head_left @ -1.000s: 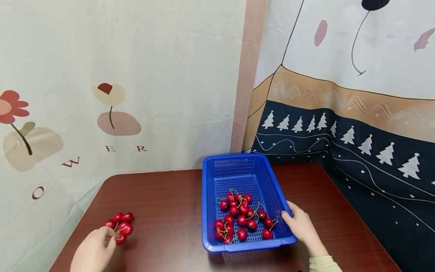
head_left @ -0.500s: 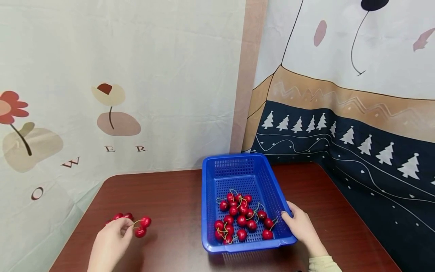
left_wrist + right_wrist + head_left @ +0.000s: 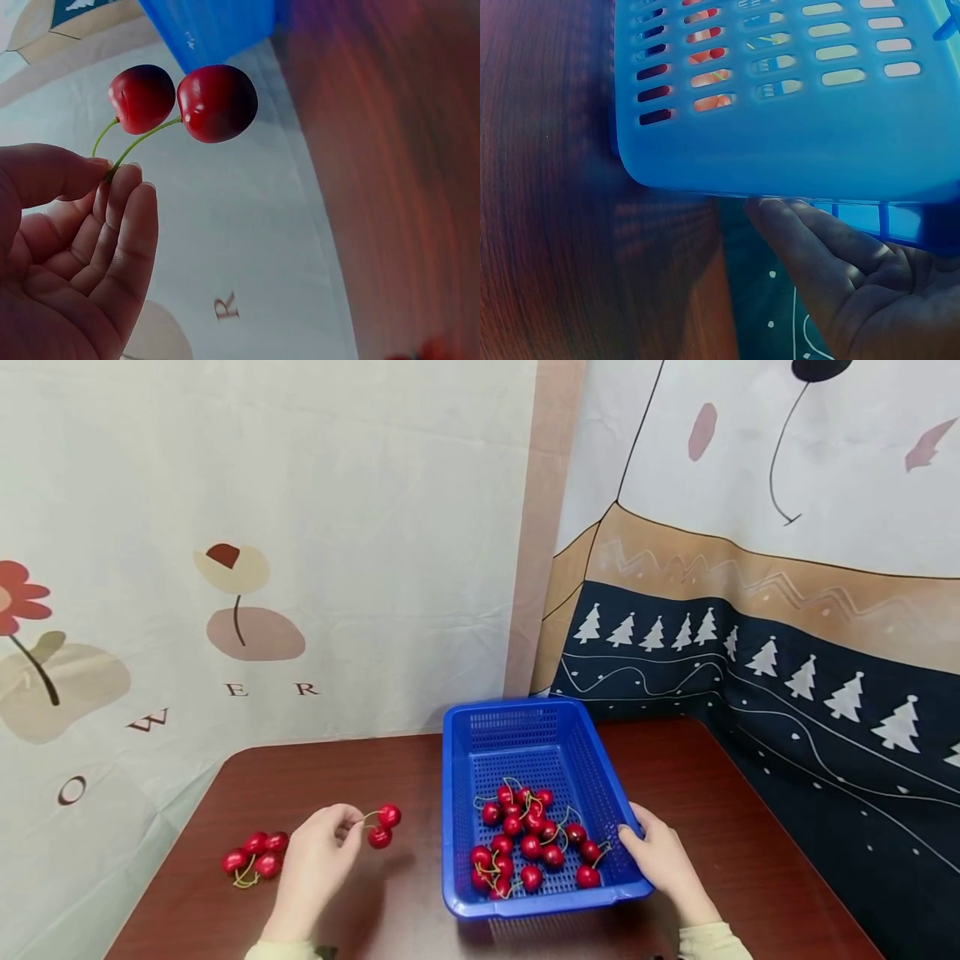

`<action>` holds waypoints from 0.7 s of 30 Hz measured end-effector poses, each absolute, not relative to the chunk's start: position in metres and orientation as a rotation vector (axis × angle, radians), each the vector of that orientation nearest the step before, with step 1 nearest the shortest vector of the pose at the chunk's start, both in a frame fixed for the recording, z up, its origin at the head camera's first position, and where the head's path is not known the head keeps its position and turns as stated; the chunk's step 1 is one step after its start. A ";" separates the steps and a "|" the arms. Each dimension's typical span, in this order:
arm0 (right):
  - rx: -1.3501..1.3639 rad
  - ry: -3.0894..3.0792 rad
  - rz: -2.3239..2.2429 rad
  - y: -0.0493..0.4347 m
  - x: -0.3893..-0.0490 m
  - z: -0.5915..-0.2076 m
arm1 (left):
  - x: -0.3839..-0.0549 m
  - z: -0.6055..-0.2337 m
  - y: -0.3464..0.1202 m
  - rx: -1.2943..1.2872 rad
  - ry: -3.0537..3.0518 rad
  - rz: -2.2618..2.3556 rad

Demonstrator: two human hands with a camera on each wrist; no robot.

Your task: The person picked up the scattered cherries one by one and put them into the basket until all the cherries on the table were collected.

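My left hand [image 3: 318, 852] pinches the green stems of a pair of red cherries [image 3: 380, 837] between thumb and fingertips, held over the table left of the basket. In the left wrist view, the two cherries [image 3: 217, 103] hang out beyond the fingertips, their stems meeting at the pinch. A blue perforated plastic basket [image 3: 551, 903] stands on the right half of the table with several stemmed cherries [image 3: 531, 847] inside, mostly toward its near end. My right hand [image 3: 667, 856] grips the basket's right rim, thumb on top; its fingers [image 3: 810, 240] lie against the outside wall.
A small cluster of cherries [image 3: 256, 843] lies on the dark red-brown table [image 3: 337, 777] at the left, beside my left forearm. Behind the table hangs a pale printed cloth [image 3: 390, 568], and a dark tree-patterned one [image 3: 780, 727] drapes along the right edge.
My left hand has lifted the cherry pair away from the cluster at the left and carried it right, toward the basket. The right hand stays on the rim.
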State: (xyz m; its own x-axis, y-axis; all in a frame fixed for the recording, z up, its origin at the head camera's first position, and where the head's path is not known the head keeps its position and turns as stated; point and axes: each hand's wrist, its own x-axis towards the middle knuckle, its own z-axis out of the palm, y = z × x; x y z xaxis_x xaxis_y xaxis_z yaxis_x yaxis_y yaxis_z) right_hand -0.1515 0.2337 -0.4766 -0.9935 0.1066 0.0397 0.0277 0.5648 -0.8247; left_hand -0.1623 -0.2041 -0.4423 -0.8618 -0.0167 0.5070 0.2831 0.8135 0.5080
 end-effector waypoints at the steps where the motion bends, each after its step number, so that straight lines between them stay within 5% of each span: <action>1: -0.113 -2.702 1.424 0.234 -0.152 -0.476 | -0.164 -0.441 -0.200 -0.201 -2.489 -0.825; 21: -0.116 -2.696 1.428 0.232 -0.151 -0.476 | -0.192 -0.392 -0.129 -0.481 -2.367 -0.940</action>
State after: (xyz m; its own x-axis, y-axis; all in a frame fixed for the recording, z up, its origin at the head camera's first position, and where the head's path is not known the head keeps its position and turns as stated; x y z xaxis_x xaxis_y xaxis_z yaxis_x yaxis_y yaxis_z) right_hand -0.1509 0.2319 -0.4755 -0.9932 0.1082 0.0421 0.0259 0.5603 -0.8279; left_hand -0.1921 -0.1288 -0.3916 -0.7888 0.1248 0.6018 0.5036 0.6925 0.5165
